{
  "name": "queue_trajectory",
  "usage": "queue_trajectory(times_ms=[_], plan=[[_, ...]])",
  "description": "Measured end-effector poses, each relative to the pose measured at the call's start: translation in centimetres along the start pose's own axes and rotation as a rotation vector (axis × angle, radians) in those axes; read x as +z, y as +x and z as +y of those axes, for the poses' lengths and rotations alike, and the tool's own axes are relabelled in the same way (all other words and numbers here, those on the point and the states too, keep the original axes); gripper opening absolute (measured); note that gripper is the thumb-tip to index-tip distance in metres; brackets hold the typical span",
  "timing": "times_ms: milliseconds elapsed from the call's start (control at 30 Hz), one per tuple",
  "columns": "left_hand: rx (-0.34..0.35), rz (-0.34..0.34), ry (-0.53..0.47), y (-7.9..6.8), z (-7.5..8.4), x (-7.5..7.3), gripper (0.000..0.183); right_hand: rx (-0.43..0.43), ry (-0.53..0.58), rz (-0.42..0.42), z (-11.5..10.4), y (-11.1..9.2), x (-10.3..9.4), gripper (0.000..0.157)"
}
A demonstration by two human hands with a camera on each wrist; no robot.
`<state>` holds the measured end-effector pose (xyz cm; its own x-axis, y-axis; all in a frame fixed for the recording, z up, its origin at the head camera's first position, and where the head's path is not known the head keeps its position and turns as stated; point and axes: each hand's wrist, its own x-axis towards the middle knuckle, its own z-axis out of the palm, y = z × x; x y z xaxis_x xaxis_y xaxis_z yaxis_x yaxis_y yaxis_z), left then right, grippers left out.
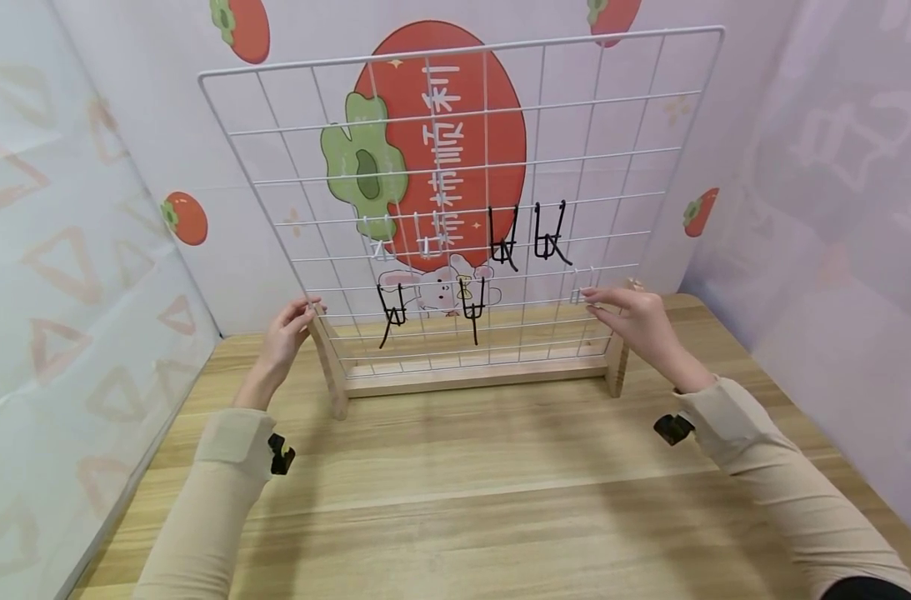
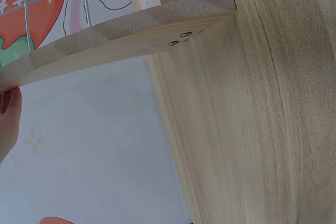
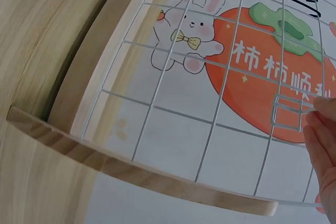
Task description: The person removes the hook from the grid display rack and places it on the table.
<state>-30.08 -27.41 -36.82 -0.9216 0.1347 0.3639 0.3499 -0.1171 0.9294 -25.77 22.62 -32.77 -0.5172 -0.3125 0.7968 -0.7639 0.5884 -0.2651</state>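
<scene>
The right hand's fingers pinch a small white wire hook at the right of the white wire grid; the left hand's fingers grip the pale wooden left support.

The grid looks like smooth coated wire, the hooks on it coated metal, the base under it matt wood, the tabletop smooth wood-grain.

Wire rack on table, hooks on it, backdrop behind.
</scene>
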Motion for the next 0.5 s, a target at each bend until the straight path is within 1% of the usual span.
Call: queue_trajectory(times_ms=[33, 67, 133, 167, 233, 300, 333, 467, 500], plan=[[-0.006, 0.011, 0.003, -0.1, 0.2, 0.3, 0.029, 0.034, 0.034, 0.006, -0.1, 0.0, 0.0, 0.017], [-0.035, 0.038, 0.046, -0.5, 1.3, 1.1, 0.027, 0.07, 0.072, 0.014, -0.2, -0.1, 0.0, 0.015], [-0.076, 0.048, 0.062, -0.7, 2.1, 1.6, 0.023, 0.146, 0.148, 0.037, -1.0, 0.0, -0.2, 0.013], [-0.09, 0.054, 0.065, -0.8, 2.4, 1.8, 0.022, 0.169, 0.177, 0.048, -1.4, 0.1, -0.3, 0.012], [-0.115, 0.055, 0.075, -0.9, 2.8, 2.0, 0.023, 0.186, 0.208, 0.074, -2.3, 0.4, -0.5, 0.011], [-0.119, 0.053, 0.084, -0.9, 2.8, 2.0, 0.023, 0.187, 0.215, 0.101, -2.5, 0.5, -0.5, 0.011], [-0.118, 0.062, 0.092, -0.9, 2.7, 2.0, 0.022, 0.181, 0.211, 0.112, -2.3, 0.5, -0.4, 0.011], [-0.111, 0.056, 0.098, -1.0, 2.7, 2.0, 0.019, 0.192, 0.203, 0.135, -1.1, 0.4, -0.1, 0.011], [-0.11, 0.054, 0.097, -1.0, 2.7, 2.0, 0.018, 0.195, 0.193, 0.137, -1.2, 0.4, -0.1, 0.011]])
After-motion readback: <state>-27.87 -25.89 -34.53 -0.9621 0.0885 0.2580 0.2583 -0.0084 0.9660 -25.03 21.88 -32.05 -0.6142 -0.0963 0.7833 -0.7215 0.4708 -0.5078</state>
